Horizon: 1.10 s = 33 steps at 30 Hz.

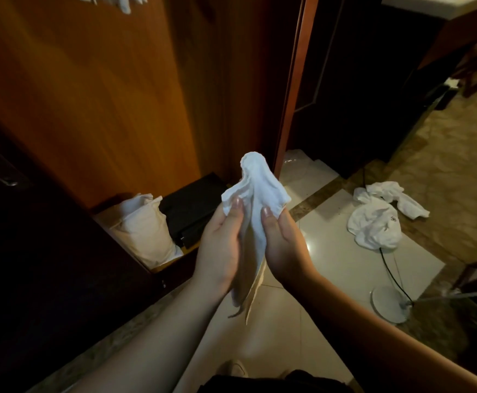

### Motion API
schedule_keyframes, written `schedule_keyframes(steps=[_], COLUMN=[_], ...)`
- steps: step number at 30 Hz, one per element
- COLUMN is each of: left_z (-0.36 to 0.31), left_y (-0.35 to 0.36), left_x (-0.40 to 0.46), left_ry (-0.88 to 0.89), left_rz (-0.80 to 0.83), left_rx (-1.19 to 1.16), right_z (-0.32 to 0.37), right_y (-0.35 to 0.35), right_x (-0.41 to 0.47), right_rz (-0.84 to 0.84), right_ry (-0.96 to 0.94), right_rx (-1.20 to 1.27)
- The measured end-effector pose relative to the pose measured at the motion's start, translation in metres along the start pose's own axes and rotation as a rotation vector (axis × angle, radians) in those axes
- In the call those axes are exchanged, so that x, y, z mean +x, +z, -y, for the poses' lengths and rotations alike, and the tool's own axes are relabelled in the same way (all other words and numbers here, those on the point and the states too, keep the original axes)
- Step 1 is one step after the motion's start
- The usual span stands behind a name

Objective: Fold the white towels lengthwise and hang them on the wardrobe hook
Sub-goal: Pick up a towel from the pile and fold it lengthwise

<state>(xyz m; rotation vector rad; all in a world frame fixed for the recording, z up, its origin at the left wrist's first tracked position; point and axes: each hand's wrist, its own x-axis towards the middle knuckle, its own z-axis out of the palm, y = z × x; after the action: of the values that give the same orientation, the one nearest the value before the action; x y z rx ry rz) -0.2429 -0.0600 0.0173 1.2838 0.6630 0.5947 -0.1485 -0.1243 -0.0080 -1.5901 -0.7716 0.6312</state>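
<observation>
A small white towel (pixel 255 191) is held up in front of me, bunched at the top with its lower end hanging down between my palms. My left hand (pixel 221 245) grips its left side with the thumb on the cloth. My right hand (pixel 284 245) grips the right side, thumb likewise pressing the fabric. At the top edge of the view, white towels (pixel 124 1) hang against the orange wooden wardrobe door (pixel 90 95). The hook itself is out of view. More crumpled white towels (pixel 379 219) lie on the floor tiles to the right.
A white cloth bag (pixel 143 231) and a black box (pixel 194 208) sit inside the open wardrobe bottom. A dark door with a metal handle (pixel 2 174) is at the left. A white round lamp base (pixel 388 303) with cables stands on the floor at the right.
</observation>
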Motion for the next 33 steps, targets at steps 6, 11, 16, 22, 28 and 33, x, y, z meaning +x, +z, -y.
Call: schedule_keyframes(steps=[6,11,16,22,28,33], left_z=[0.000,-0.008,-0.027,-0.048,-0.048,-0.068], left_y=[0.004,-0.001,-0.008,-0.008,-0.019,-0.020], left_x=[0.004,0.005,0.011,0.012,0.020,0.039], left_ry=[-0.012,-0.169,-0.171,-0.241,0.073,0.034], left_rz=[0.078,0.264,0.364,0.342,-0.083,0.001], left_rx=[0.133,0.134,0.280,0.480,0.280,0.111], right_z=[0.005,0.000,-0.011,-0.003,0.033,0.073], right_y=[0.002,-0.019,-0.018,-0.014,-0.040,-0.052], right_x=[-0.001,0.012,0.018,0.013,0.029,0.038], right_rz=[0.028,0.253,0.135,0.059,0.016,0.018], right_ry=[-0.083,-0.159,-0.212,-0.205,-0.148,-0.229], right_rx=[-0.134,-0.276,-0.525,-0.406,-0.155,-0.118])
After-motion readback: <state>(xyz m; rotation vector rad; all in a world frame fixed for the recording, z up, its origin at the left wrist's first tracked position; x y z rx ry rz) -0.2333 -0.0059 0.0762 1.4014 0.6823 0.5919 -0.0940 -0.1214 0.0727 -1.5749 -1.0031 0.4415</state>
